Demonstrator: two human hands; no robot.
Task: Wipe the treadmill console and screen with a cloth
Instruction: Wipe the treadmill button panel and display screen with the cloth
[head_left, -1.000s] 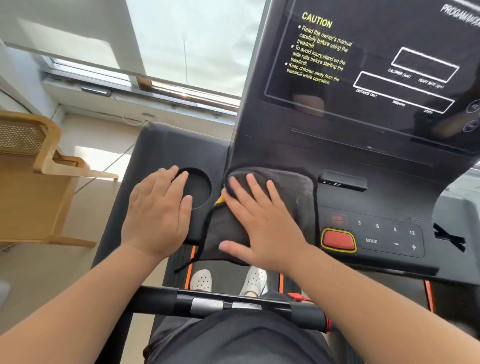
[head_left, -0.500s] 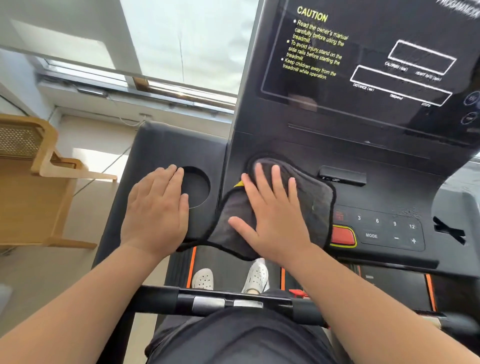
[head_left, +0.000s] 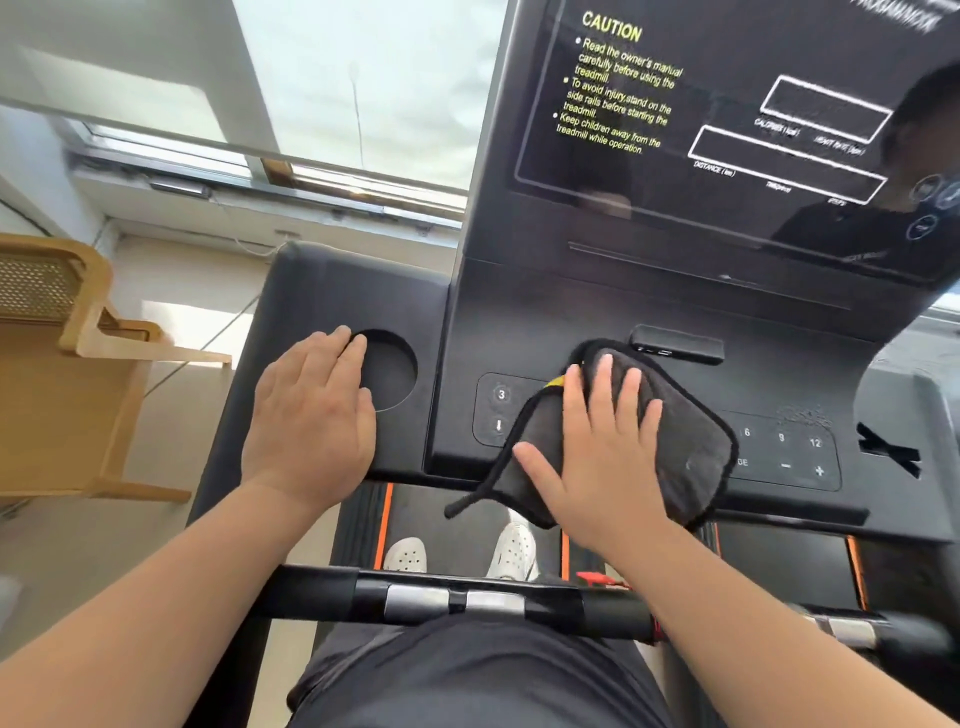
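Observation:
The black treadmill console (head_left: 571, 317) slopes below its dark screen (head_left: 727, 135), which carries a yellow CAUTION text. A dark grey cloth (head_left: 693, 447) with black edging lies on the middle of the console's button strip. My right hand (head_left: 597, 447) presses flat on the cloth, fingers spread and pointing up. The cloth hides the middle buttons; the left keypad (head_left: 498, 410) and the right keypad (head_left: 800, 452) show on either side. My left hand (head_left: 311, 415) rests flat on the console's left wing, fingertips at the rim of the round cup holder (head_left: 395, 371).
A black handlebar (head_left: 467, 603) with silver sensors crosses in front of my waist. My white shoes (head_left: 405, 556) stand on the belt below. A wooden chair (head_left: 67, 364) is at the left, and a window sill (head_left: 291, 202) lies behind the console.
My right hand has slid the cloth rightward across the console. The left keypad has come into sight and the red button is now covered. My left hand has stayed put.

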